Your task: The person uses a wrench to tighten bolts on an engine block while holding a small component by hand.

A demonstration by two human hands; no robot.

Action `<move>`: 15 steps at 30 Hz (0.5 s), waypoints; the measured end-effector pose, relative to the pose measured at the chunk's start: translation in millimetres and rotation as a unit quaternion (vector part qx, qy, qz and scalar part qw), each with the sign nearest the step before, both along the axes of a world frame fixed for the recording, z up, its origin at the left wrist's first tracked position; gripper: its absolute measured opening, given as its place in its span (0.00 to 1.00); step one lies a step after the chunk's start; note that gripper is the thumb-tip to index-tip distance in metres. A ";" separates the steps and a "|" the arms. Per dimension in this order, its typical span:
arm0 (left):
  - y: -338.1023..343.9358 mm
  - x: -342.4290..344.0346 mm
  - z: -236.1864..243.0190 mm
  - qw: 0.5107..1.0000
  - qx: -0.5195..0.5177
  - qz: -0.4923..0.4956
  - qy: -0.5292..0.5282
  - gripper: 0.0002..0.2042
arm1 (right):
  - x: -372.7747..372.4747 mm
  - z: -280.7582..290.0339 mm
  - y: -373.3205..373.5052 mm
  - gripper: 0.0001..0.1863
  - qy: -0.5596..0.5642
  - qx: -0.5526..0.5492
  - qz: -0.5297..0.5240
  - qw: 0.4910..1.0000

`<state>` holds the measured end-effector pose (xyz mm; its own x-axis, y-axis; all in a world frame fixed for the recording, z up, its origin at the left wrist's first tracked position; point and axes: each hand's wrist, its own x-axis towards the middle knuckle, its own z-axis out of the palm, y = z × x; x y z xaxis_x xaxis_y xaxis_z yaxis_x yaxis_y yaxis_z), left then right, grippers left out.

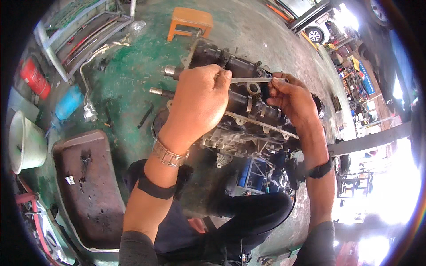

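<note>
In front of me stands a partly stripped engine (242, 104) with dark round shafts and metal caps along its top. Over it lies a slim silver wrench (250, 80), roughly level, both its ends covered by my hands. My left hand (199, 99) is closed in a fist round the left end. At the other end, my right hand (293, 95) pinches the wrench between thumb and fingers, the lower fingers curled close to the engine top. A metal ring (254, 89) shows just below the shaft; whether it touches the wrench I cannot tell.
An orange stool (191, 20) stands beyond the engine. On the left are a brown tray (91, 186) with dark residue, a pale bucket (27, 142), a blue container (69, 103), a red cylinder (35, 79) and a metal rack (84, 40). A grey post (372, 141) juts in at right.
</note>
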<state>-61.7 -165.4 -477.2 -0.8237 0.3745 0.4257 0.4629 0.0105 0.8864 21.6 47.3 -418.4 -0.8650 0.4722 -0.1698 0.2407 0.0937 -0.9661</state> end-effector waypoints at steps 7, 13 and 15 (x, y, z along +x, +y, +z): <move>-1.3 0.0 -1.1 1.000 -0.010 0.005 0.006 0.11 | -63.0 8.0 0.8 0.29 -0.009 0.140 0.014 0.990; -1.3 -1.6 -2.1 1.000 0.006 0.006 -0.016 0.12 | -120.7 12.2 -30.3 0.29 -0.051 0.278 0.097 0.954; 0.4 -1.9 -3.2 1.000 -0.011 0.011 -0.016 0.11 | -132.7 7.0 -46.7 0.22 -0.056 0.332 0.147 0.930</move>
